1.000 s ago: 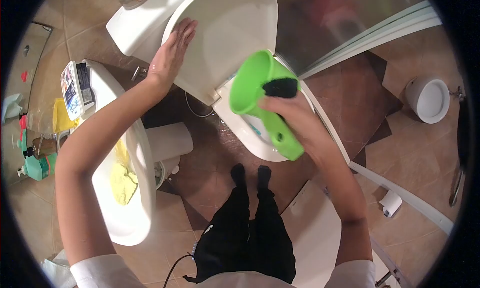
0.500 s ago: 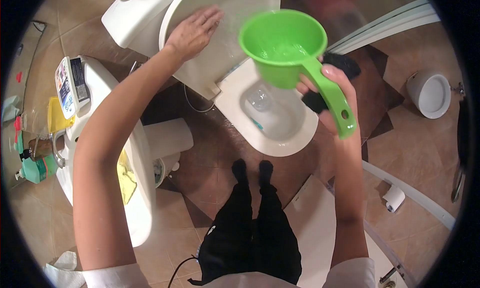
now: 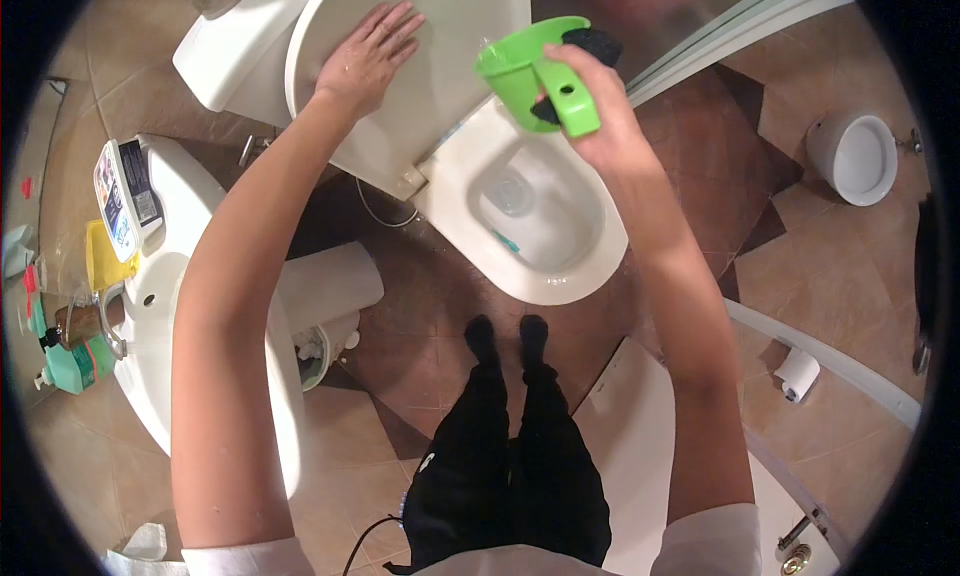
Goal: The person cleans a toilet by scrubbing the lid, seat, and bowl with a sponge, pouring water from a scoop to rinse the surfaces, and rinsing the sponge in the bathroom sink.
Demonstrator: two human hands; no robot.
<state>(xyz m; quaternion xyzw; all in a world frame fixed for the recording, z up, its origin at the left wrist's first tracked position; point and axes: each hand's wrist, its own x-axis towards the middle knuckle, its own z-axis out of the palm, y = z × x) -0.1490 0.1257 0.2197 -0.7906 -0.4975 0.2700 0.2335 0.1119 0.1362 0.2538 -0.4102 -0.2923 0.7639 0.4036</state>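
Note:
My right hand (image 3: 608,106) grips a green plastic dipper (image 3: 516,71) by its handle, with a black sponge or cloth (image 3: 596,46) also caught in the hand. The dipper is tilted toward the raised toilet lid (image 3: 455,61), above the back of the toilet seat (image 3: 583,282). My left hand (image 3: 362,68) is open, fingers spread, over the left part of the lid's inner face; whether it touches is unclear. Water drops glint on its back. A blue-green strip (image 3: 506,241) shows inside the bowl.
To the left is a white sink (image 3: 190,216) with a plastic tub (image 3: 128,201) on it. A bin (image 3: 315,351) stands below. The shower's white rail (image 3: 740,36) lies at upper right. A white bowl-shaped holder (image 3: 862,161) and a toilet roll (image 3: 797,374) are farther right.
My right hand has moved left and up with the dipper, which has gone from nearly level to tipped toward the lid. My left hand has shifted slightly left, fingers more spread.

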